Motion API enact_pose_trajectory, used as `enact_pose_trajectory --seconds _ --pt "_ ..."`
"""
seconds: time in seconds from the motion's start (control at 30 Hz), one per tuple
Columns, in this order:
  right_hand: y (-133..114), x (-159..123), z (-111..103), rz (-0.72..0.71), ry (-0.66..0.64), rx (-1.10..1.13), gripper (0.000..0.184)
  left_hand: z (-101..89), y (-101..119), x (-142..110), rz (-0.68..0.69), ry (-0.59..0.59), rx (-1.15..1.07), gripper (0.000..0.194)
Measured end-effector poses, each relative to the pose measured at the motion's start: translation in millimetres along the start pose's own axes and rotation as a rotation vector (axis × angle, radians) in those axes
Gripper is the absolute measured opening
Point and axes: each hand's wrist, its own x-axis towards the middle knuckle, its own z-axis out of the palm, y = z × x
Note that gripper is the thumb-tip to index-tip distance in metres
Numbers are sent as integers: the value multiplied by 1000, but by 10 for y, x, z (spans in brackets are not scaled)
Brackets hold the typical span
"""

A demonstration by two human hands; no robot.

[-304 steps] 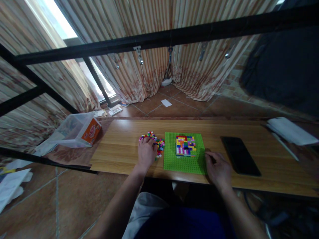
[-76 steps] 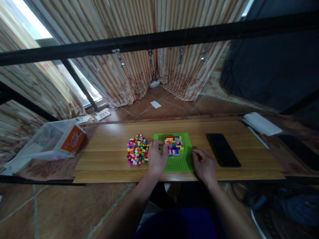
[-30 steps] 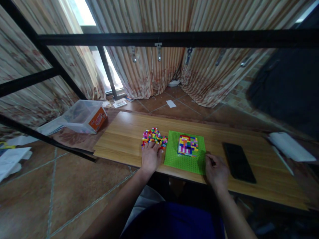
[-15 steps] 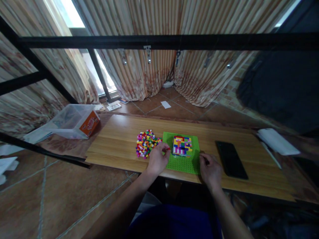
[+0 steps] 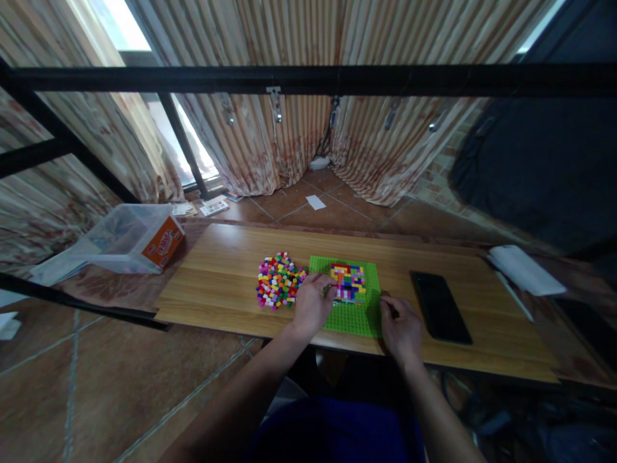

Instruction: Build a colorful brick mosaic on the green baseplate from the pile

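Long wood-grain table, near edge right above a blue garment on the lap. Brown tiled floor below and beyond, with a white sheet lying on it. Striped curtains at the back, bright window gap at left, dark cloth at right. Black bars across the top and at left, metal clips hanging from the top one.

On the table: green board near the middle, close to the near edge, multicolour block sitting on its upper half. Loose brick pile just left of it. Phone flat to the right. Clear bin with orange label just off the left end. White bundle by the right end.

Hands well apart. Left hand over board's left edge, fingertips bunched at block's left side; cannot tell if pinching a brick. Right hand curled at board's right edge; cannot tell if gripping.

Wood showing left of pile, behind board, between right hand and phone (narrow strip), and right of phone.
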Motion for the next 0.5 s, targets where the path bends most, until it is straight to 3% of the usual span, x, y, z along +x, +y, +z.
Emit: enact_pose_trajectory --seconds 0.27,0.5 --pt "4 3 7 -3 0 -8 38 84 -30 4 -90 34 -31 15" --pt "16 0 11 -5 7 -10 39 69 -48 -23 -170 18 -185 23"
